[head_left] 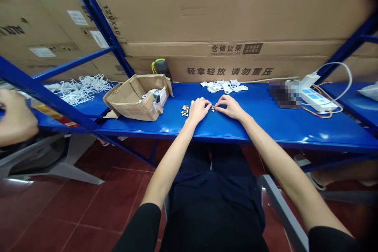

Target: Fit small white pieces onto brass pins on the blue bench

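Both hands rest close together on the blue tabletop [165, 128]. My left hand [200, 109] has its fingers bent together; what they hold, if anything, is too small to make out. Just left of it lies a pile of small brass-coloured and white metal parts [185, 110]. My right hand [229, 107] pinches at a few more such small parts [213, 108] between the two hands. Whether one is gripped in its fingertips or only touched, I cannot make out. Beyond the hands is a heap of flat white pieces with holes [223, 86].
To the left stands an open cardboard box [130, 104] with small items, a dark bottle [163, 69] behind it. White hangers [84, 89] lie further left, near another person's hand [16, 118]. A power strip [317, 99] with cables is on the right. Blue posts [102, 15] frame the table.
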`<state>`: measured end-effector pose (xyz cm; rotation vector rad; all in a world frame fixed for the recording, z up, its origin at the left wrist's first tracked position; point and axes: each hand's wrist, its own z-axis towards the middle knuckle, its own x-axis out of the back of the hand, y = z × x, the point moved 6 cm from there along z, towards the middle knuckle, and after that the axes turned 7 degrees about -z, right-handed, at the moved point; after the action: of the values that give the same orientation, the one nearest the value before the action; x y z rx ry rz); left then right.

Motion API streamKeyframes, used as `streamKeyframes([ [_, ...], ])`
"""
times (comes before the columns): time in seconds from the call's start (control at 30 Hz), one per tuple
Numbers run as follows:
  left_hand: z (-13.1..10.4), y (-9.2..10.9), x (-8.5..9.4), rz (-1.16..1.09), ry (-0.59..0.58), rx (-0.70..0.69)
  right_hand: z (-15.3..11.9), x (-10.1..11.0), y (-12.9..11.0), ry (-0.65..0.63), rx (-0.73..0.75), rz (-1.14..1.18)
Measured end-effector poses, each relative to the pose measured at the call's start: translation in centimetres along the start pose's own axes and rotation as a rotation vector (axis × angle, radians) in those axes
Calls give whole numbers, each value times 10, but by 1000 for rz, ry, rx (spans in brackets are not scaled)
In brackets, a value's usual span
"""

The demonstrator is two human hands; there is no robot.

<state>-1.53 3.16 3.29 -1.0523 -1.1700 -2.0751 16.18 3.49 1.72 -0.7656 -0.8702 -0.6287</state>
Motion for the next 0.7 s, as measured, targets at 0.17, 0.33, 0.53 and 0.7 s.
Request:
streamKeyframes([
  [0.17,0,1,-1,-10,-1,-10,0,0,0,-5,1,-9],
  [0.33,1,4,1,-18,-8,11,-1,3,-5,-4,-5,-33],
  [0.53,4,3,-3,-21,-23,3,-2,4,-7,-12,-3,-29],
  [0.7,5,2,-3,-24,-24,2,-2,4,-7,-15,-12,-31],
])
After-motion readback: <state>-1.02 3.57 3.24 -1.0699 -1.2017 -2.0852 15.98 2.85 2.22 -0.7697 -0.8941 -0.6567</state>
